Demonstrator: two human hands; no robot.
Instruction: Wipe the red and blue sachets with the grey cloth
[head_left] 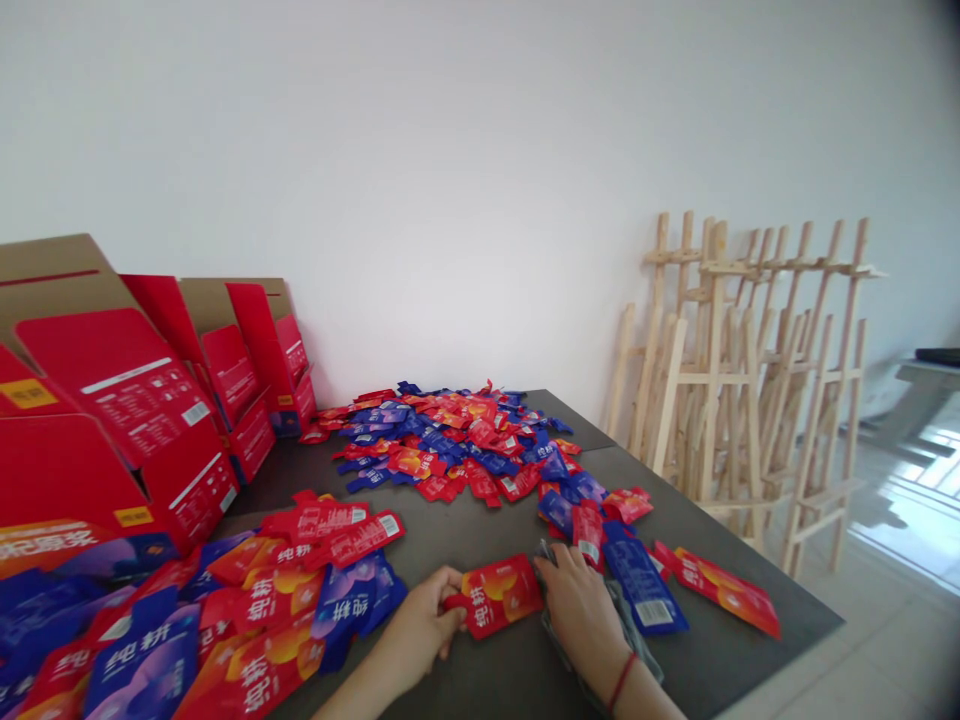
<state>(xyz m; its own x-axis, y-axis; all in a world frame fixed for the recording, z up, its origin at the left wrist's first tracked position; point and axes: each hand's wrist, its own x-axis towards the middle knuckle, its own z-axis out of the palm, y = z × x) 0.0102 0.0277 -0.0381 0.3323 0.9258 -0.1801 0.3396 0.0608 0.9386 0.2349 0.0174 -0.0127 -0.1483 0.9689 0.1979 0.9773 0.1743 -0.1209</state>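
A red pouch (pixel 499 597) with orange circles and white lettering lies almost flat before me. My left hand (pixel 426 625) pinches its left end between thumb and fingers. At the pouch's right end is my right hand (pixel 581 605), with a red cord round the wrist. Its curled fingers are on a crumpled grey cloth (pixel 637 622), mostly covered by the hand and forearm. Just right of that hand lie a blue pouch (pixel 643 580), showing a barcode, and a red pouch (pixel 727 590) near the table edge.
A dark table (pixel 720 655) carries a large heap of red and blue pouches (pixel 450 440) at the back. Another pile of pouches (pixel 255 600) lies front left. Open red cartons (pixel 112 420) line the left side. Wooden easels (pixel 712 370) lean by the wall.
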